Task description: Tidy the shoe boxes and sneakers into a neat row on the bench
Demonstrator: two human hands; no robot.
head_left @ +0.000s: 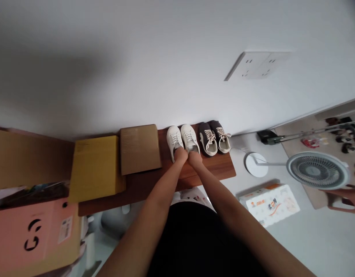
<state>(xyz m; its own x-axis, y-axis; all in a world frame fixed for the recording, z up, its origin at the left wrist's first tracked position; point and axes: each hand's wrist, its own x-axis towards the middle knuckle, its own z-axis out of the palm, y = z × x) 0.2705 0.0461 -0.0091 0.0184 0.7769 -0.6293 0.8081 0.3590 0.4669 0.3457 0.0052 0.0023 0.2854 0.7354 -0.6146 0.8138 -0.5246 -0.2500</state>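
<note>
A pair of white lace-up sneakers stands side by side on a brown wooden shelf against the wall, toes toward the wall. My left hand grips the heel of the left white sneaker, its fingers closed around the opening. Closed likewise on the heel of the right white sneaker is my right hand. Both hands are close together and partly hide the heels. Just right of them sits a pair of dark sneakers with cream laces and soles.
Left along the shelf are a brown cardboard box and a yellow box. A pink box is at lower left. A fan and a white tissue pack stand to the right. Wall sockets are above.
</note>
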